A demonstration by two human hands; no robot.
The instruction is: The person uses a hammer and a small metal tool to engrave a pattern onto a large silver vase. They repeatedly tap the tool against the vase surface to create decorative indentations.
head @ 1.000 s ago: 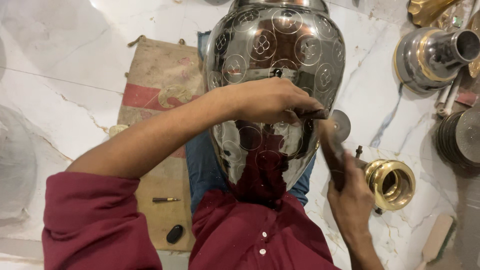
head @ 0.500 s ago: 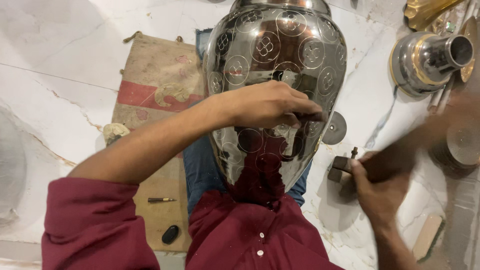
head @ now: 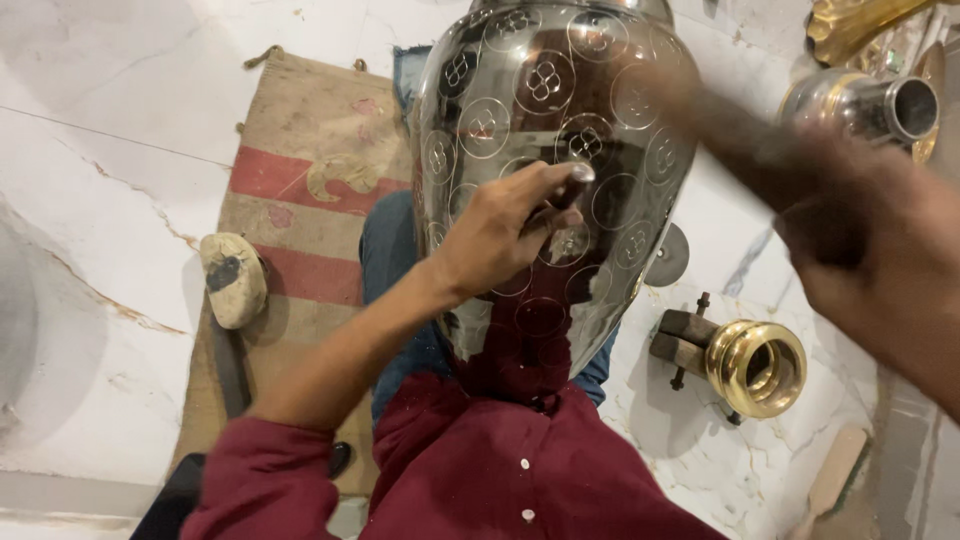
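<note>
A large shiny metal vase engraved with circled flower patterns rests against my lap. My left hand presses a small metal punch against the vase's side, fingers closed around it. My right hand is raised at the right, blurred by motion, and grips a dark-handled hammer whose handle points up-left over the vase. The hammer's head is too blurred to make out.
A worn red-striped mat lies on the white marble floor, with a padded stone block at its left edge. A brass ring fitting on a wooden block sits at the right. A metal pot stands at the upper right.
My right hand has swung up from low beside the vase to high at the right with the hammer. My left hand stays on the vase with the punch.
</note>
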